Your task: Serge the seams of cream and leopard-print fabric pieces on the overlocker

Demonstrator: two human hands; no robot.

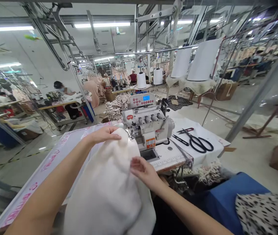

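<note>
A large piece of cream fabric [107, 186] hangs over the front of the table, its upper end at the needle area of a white sewing machine [144, 120]. My left hand [107, 133] pinches the fabric's upper edge, thumb and fingers on it, just left of the presser foot. Lower and to the right, my right hand [142, 169] has its fingers curled against the fabric's right side, holding a fold of it. The machine's small blue display is lit.
Black scissors [200, 142] and thread snips [181, 140] lie right of the machine. Large white thread cones [204, 60] stand behind. Spotted fabric [263, 212] rests on blue cloth [234, 195] at lower right. Another person sits at a table at back left.
</note>
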